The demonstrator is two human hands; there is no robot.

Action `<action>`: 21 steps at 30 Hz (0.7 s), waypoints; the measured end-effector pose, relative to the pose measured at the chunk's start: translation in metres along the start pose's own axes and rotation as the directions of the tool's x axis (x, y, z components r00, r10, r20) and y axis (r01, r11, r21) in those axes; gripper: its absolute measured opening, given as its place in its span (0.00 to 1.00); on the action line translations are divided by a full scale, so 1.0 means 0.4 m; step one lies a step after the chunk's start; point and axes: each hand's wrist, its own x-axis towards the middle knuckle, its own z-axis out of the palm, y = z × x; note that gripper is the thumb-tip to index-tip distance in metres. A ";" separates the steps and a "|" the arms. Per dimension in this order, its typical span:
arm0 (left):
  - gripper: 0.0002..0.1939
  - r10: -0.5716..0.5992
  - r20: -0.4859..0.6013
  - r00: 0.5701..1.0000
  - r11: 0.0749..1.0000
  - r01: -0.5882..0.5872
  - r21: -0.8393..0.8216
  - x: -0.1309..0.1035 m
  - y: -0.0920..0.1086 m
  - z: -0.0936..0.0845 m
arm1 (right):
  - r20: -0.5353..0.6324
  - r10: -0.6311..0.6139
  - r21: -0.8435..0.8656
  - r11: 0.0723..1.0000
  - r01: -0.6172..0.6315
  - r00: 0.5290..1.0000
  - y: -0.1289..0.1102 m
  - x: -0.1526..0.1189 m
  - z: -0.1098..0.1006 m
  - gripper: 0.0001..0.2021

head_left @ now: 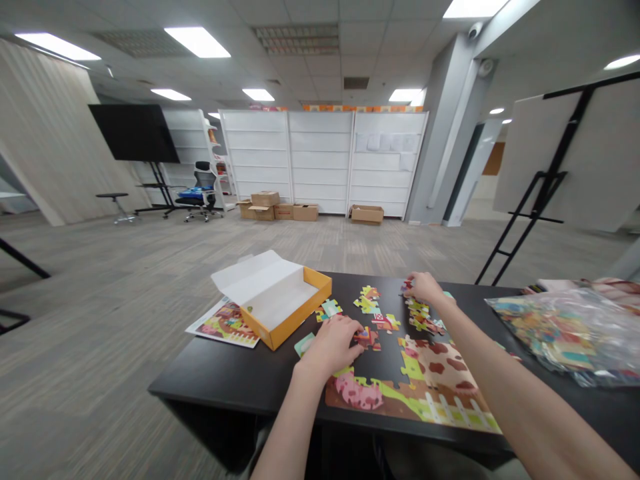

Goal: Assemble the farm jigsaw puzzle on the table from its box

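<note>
A partly joined jigsaw puzzle (400, 400) lies along the table's near edge, showing a pink pig, a spotted cow and a white fence. My left hand (334, 343) rests over loose pieces left of it, thumb and forefinger apart beside a red puzzle piece (369, 339). Farther back on the right, my right hand (426, 289) pinches a small dark-reddish puzzle piece (407, 287), mostly hidden by the fingers. Just below that hand lies a cluster of puzzle pieces (421, 315). Between the hands are a barn piece (385, 323) and yellow-green pieces (368, 301).
An open yellow-edged box (300, 310) stands on the black table (220, 373) at left, over a picture sheet (225, 327). A clear plastic bag of pieces (565, 333) lies at right. Beyond are cardboard boxes (265, 207), white shelves (320, 160) and a board stand (540, 180).
</note>
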 end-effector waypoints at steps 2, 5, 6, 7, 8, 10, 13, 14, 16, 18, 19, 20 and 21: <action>0.13 0.000 -0.001 1.000 1.000 0.000 0.002 -0.001 -0.002 0.001 | -0.020 0.012 0.053 0.999 -0.011 1.000 -0.001 -0.013 -0.011 0.17; 0.13 0.002 -0.007 1.000 1.000 -0.002 0.007 -0.001 -0.005 0.005 | -0.017 0.014 0.161 0.987 -0.011 1.000 -0.003 -0.036 -0.036 0.08; 0.13 0.004 -0.009 1.000 1.000 -0.003 0.008 0.000 -0.006 0.006 | -0.010 0.006 0.204 0.979 -0.004 1.000 -0.004 -0.045 -0.045 0.07; 0.12 0.006 -0.012 1.000 1.000 -0.006 0.008 0.000 -0.006 0.007 | -0.001 -0.006 0.248 0.969 0.006 1.000 -0.007 -0.057 -0.055 0.07; 0.11 0.009 -0.017 1.000 1.000 -0.009 0.008 0.001 -0.006 0.008 | 0.006 -0.021 0.284 0.959 0.019 1.000 -0.012 -0.071 -0.064 0.09; 0.10 0.013 -0.025 1.000 1.000 -0.013 0.009 0.001 -0.005 0.008 | 0.030 -0.071 0.405 0.913 0.053 0.997 -0.028 -0.105 -0.084 0.14; 0.11 0.017 -0.043 0.999 1.000 -0.017 0.001 0.000 -0.008 0.004 | 0.090 -0.207 0.709 0.701 0.083 0.974 -0.071 -0.173 -0.113 0.21; 0.12 0.015 -0.059 0.998 1.000 -0.015 -0.011 0.000 -0.011 0.002 | 0.107 -0.244 0.764 0.640 0.077 0.964 -0.089 -0.197 -0.121 0.21; 0.12 -0.002 -0.115 0.993 0.998 -0.006 -0.068 0.001 -0.018 0.000 | 0.112 -0.260 0.800 0.596 0.068 0.959 -0.128 -0.245 -0.129 0.20; 0.13 -0.055 -0.185 0.981 0.981 0.019 -0.191 0.003 -0.022 0.000 | 0.109 -0.277 0.826 0.560 0.068 0.955 -0.164 -0.289 -0.121 0.18; 0.15 -0.095 -0.213 0.973 0.961 0.033 -0.276 0.004 -0.023 0.001 | 0.111 -0.288 0.845 0.532 0.062 0.951 -0.178 -0.308 -0.111 0.18; 0.18 -0.138 -0.231 0.963 0.928 0.044 -0.369 0.006 -0.021 0.002 | 0.122 -0.304 0.865 0.499 0.049 0.945 -0.190 -0.324 -0.097 0.18; 0.21 -0.181 -0.240 0.954 0.886 0.052 -0.460 0.008 -0.018 0.005 | 0.138 -0.316 0.885 0.464 0.026 0.939 -0.200 -0.338 -0.081 0.18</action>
